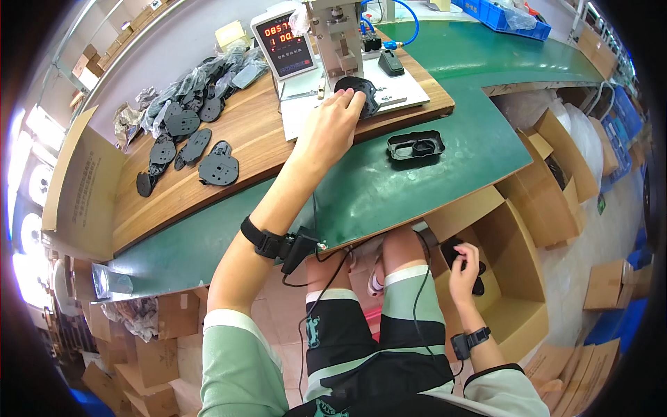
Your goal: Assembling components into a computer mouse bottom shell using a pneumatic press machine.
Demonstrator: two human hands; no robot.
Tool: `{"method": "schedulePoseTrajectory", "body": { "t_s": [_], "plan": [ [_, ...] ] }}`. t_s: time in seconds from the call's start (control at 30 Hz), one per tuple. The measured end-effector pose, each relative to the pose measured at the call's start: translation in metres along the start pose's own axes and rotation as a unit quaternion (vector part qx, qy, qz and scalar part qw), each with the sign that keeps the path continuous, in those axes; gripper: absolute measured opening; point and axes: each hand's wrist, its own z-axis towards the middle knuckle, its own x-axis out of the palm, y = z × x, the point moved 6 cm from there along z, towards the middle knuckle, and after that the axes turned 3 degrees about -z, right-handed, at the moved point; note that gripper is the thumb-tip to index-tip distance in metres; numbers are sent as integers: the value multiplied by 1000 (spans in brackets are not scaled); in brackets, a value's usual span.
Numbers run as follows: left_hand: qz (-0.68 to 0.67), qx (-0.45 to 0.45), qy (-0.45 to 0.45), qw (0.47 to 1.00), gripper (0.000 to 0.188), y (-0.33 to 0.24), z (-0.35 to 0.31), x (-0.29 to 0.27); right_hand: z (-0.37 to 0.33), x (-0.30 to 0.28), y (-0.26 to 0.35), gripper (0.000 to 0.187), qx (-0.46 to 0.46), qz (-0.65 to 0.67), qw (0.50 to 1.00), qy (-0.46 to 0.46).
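My left hand [329,127] reaches up to a small bench press, its fingers closed on a dark, rounded plastic part [367,94] lying on the press's white base plate [295,115]. Part of that piece is hidden behind the fingers. At lower right, my right hand [465,272] is over an open cardboard box [517,267], thumb and fingers bent around a black plastic part [450,251]. More black pieces [479,285] show inside the box, beside the hand. On the green tabletop stands a black, open plastic housing [415,146], to the right of my left hand.
The press column [335,42] rises beside a display box with red digits [283,43]. Several dark flat parts [219,165] and grey plastic bags [198,80] lie on the wooden board. A cardboard flap [80,187] stands at left; a blue crate [511,19] sits at far right.
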Motion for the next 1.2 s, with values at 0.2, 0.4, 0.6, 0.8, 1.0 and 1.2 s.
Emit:
{"method": "schedulePoseTrajectory", "body": {
  "t_s": [0.2,0.4,0.6,0.8,1.0,1.2],
  "plan": [
    [-20,-67,68,995,38,-1,3,2,88,-5,243,42,-324,21,946,-13],
    [-85,-145,90,982,43,5,7,-5,196,85,318,63,-420,-137,897,19],
    [-162,-187,88,965,65,14,3,-3,238,131,332,21,-428,-240,871,4],
    [17,-192,-47,980,71,62,-57,-60,249,120,327,34,-405,-190,887,115],
    [347,-460,172,799,66,176,-201,-118,250,120,329,31,-428,-158,882,116],
    [249,-399,41,882,40,155,-180,-116,247,121,328,30,-416,-173,886,113]
  ]
}}
